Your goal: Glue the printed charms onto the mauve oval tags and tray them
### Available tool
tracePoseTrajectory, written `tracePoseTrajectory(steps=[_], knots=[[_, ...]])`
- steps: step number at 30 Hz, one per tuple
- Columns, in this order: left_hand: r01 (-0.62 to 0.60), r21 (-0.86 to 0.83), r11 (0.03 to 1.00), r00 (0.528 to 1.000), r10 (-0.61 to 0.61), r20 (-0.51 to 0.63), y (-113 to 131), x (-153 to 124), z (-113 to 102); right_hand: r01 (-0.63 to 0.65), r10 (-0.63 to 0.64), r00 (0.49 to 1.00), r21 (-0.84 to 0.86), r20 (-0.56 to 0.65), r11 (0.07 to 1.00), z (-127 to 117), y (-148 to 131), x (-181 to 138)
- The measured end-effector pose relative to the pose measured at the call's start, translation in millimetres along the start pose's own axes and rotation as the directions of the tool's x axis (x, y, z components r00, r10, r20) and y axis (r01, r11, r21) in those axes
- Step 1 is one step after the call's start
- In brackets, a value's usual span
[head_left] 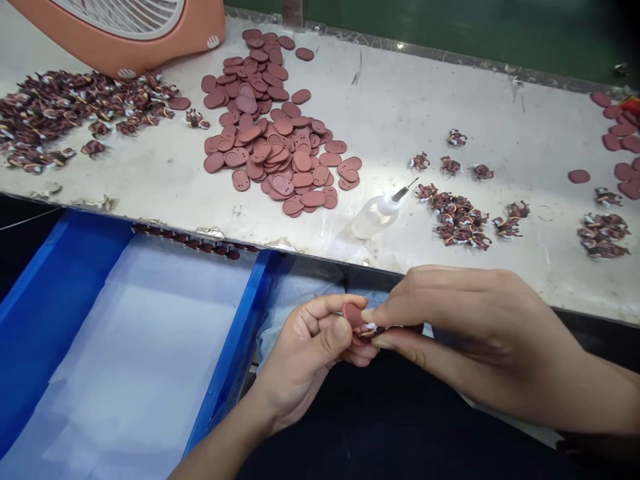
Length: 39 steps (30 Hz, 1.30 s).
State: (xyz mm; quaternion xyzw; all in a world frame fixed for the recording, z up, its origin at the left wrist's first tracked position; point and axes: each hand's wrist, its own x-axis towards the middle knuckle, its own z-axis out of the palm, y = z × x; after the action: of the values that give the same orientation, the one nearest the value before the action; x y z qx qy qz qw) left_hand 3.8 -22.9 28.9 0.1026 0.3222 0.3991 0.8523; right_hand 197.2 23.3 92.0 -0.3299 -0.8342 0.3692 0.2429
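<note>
The left hand (310, 353) has thumb and fingers clamped on an oval disc (353, 315), whose upper part shows above the thumb tip, just under the forefinger. The right hand (480, 340) pinches a small figure (369, 330) between thumb and forefinger tips; the figure sits at the lower part of the disc's face, its far end covered by those fingertips. The fingers hide how closely disc and figure meet. Both are held just off the near edge of the bench (390, 87).

On the bench, a bottle (375, 217) with a needle tip is near the near edge, between a pile of discs (300, 160) and a cluster of figures (460, 217). A heap of figures (85, 110) lies toward the left end, beside a fan (200, 27). Below the near edge, at left, a blue tray (255, 287) holds white paper (150, 347).
</note>
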Motion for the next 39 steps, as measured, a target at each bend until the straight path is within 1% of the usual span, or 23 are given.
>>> tracePoseTrajectory(steps=[3,7,9,12,17,20,25,28,39], knots=[[-0.022,0.014,1.000,1.000,0.021,0.017,0,-2,1,0.007,-0.006,1.000,-0.036,0.027,0.999,-3,-4,-4],[-0.024,0.019,1.000,0.999,0.023,0.044,3,-2,2,-0.014,0.018,0.998,-0.067,0.060,0.998,-8,-8,-4],[-0.025,0.008,1.000,0.998,0.024,0.058,3,-1,3,-0.024,0.027,0.998,-0.054,0.054,0.998,-9,-9,-3],[-0.030,-0.014,0.999,0.997,0.031,0.074,3,-1,5,-0.005,0.007,0.999,-0.045,0.049,0.999,-10,-8,-6],[-0.008,-0.066,0.998,0.995,0.014,0.099,5,-1,9,-0.005,0.011,0.997,-0.066,0.077,0.998,-13,-5,-11],[-0.014,-0.079,0.997,0.996,0.021,0.090,5,-1,9,0.001,0.004,0.996,-0.049,0.090,0.999,-13,-4,-8],[-0.031,-0.068,0.997,0.997,0.035,0.067,6,1,7,0.028,-0.026,0.998,-0.034,0.051,0.999,-11,-4,2],[-0.039,-0.056,0.998,0.998,0.042,0.042,6,2,6,0.040,-0.040,0.998,-0.010,0.057,0.999,-10,-3,6],[-0.055,-0.012,0.998,0.998,0.055,-0.002,6,2,5,0.043,-0.044,0.999,0.023,0.030,0.999,-5,2,11]])
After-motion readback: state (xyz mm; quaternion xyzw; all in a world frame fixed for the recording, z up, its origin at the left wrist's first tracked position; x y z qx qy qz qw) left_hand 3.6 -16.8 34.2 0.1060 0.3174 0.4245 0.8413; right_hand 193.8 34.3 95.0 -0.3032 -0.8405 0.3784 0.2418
